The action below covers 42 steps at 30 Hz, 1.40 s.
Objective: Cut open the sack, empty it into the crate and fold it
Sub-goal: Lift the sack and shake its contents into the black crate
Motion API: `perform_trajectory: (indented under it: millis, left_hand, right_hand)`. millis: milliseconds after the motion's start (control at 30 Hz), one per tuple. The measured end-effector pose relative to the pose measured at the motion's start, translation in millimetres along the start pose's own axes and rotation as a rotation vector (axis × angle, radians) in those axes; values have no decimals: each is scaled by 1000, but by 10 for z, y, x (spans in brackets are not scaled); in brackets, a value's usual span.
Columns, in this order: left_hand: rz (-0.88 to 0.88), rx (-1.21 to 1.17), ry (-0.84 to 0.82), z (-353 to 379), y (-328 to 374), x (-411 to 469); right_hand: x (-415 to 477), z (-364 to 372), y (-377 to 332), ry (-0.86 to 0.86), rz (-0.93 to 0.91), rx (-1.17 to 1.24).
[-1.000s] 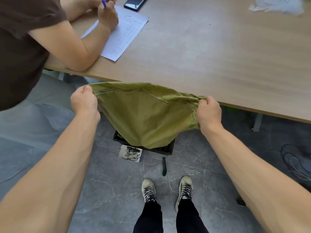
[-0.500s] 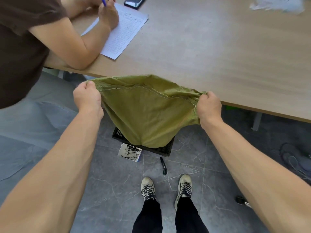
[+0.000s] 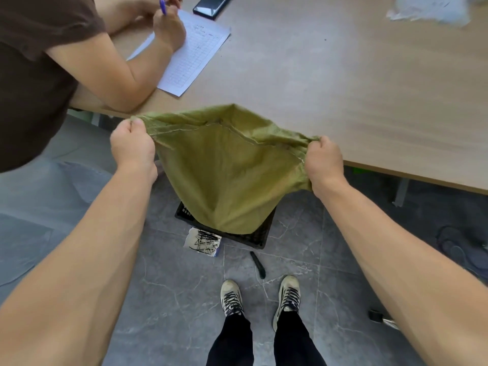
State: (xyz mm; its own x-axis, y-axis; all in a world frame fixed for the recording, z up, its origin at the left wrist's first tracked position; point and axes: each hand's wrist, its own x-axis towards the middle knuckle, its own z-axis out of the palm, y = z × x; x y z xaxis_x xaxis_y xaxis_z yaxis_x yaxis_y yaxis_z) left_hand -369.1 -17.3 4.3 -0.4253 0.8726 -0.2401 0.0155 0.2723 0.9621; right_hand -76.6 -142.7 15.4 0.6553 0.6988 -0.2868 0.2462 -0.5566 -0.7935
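An olive-green woven sack hangs upside down between my hands, its stitched end up and its lower end dipping into a black plastic crate on the floor. My left hand grips the sack's top left corner in a fist. My right hand clutches the bunched top right corner. The sack hides most of the crate and whatever lies inside it. A dark cutter lies on the floor just in front of the crate, near my shoes.
A wooden table spans the far side, its edge just beyond the sack. Another person at the left writes on a sheet of paper, a phone beside it. A scribbled paper scrap lies by the crate.
Both hands have lifted the sack slightly higher, and its top edge has risen in a peak over the table edge. The sack's lower end stays in the crate.
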Motion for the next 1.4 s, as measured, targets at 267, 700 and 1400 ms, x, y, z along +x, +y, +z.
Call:
perform_trajectory:
  millis: [267, 700, 1400]
  left_hand:
    - [66, 28, 22, -74, 42, -79]
    - [121, -104, -27, -172, 371, -86]
    - [134, -251, -130, -136, 1178, -443]
  right_hand:
    - [-78, 0, 2, 37, 14, 66]
    - [-96, -187, -314, 81, -65, 131]
    - [-58, -533, -819, 130, -157, 171]
